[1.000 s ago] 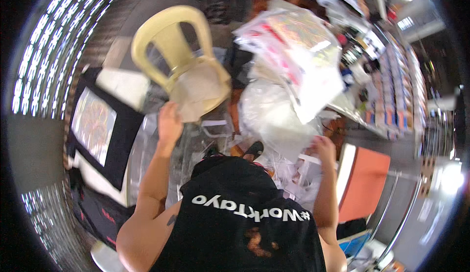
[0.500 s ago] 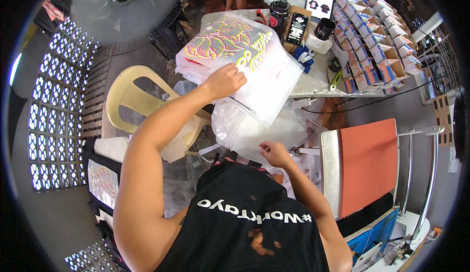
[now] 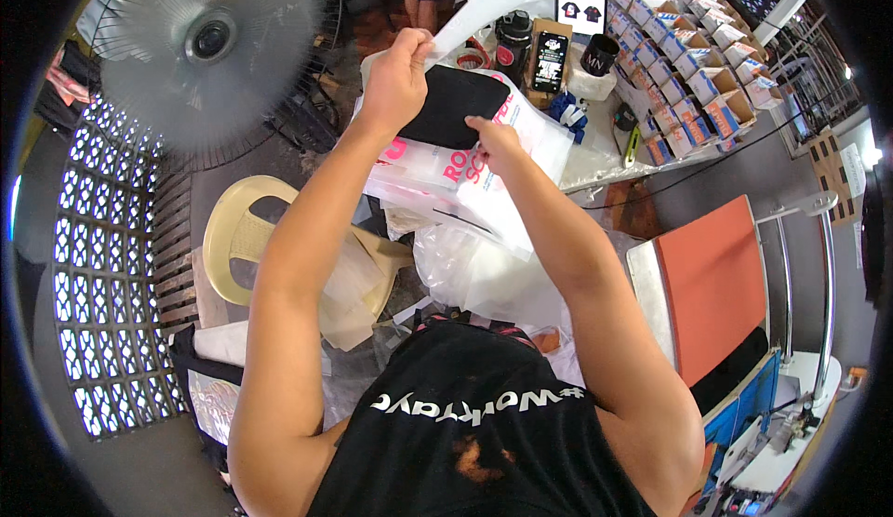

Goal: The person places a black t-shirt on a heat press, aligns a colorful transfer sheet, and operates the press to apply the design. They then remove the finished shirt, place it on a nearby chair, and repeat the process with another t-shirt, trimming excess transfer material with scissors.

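My left hand is raised over the table's near end, its fingers closed on a corner of a thin white sheet that slants up and away to the right. Below it, a flat black piece with rounded corners lies on translucent white sheets with pink print. My right hand pinches the black piece at its near right corner. Whether the black piece is cloth or a pad, I cannot tell. My left hand hides part of its left side.
Beyond the sheets stand a dark bottle, a phone, a black mug and a tablet. Rows of small cardboard boxes rise at the right. A fan and cream chair are leftward; an orange-topped press is rightward.
The outlined-print sheet no longer lies on top; a white sheet is lifted in my left hand. The black piece now shows, and my right hand has moved up from near my waist to it.
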{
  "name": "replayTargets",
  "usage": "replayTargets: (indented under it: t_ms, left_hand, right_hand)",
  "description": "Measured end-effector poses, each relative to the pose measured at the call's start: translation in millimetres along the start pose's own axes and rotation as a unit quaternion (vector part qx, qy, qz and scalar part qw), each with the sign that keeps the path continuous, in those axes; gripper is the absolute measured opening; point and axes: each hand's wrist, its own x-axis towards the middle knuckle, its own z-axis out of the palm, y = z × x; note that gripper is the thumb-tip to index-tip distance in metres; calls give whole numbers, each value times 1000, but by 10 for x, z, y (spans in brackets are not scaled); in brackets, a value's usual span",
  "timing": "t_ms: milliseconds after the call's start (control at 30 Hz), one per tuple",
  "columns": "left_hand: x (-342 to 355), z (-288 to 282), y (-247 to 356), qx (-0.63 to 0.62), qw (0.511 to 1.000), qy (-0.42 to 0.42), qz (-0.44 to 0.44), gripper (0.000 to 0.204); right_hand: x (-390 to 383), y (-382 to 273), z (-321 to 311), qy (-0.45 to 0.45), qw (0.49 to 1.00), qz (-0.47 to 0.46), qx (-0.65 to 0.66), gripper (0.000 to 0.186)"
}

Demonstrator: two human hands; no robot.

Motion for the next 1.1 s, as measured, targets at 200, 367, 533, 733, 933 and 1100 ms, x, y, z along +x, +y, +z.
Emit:
replayTargets:
  t_ms: [200, 367, 533, 733, 933, 1100]
  left_hand:
    - [-595, 138, -2, -91, 985, -145, 7, 18]
    - [-1315, 675, -28, -142, 929, -341, -21, 20]
    - [-2154, 1179, 816, -216, 928, -293, -81, 37]
    - [-2322, 1245, 1853, -401, 725, -501, -251, 24]
    - [-2100, 1190, 2968, -563, 650, -461, 220, 21]
    - [-1997, 1018, 3586, -560, 468, -674, 118, 19]
  right_hand:
    - [-1328, 18, -1202, -194, 917, -103, 333, 37]
    - [-2482, 583, -1961, -98, 903, -160, 386, 41]
    - [-3193, 1367, -2054, 4, 870, -265, 416, 63]
    - [-4075, 2330, -2289, 188, 956, -138, 176, 66]
    - [-4738, 2588, -2662, 500, 787, -236, -273, 42]
    - [-4817, 2745, -2884, 325, 795, -329, -392, 41]
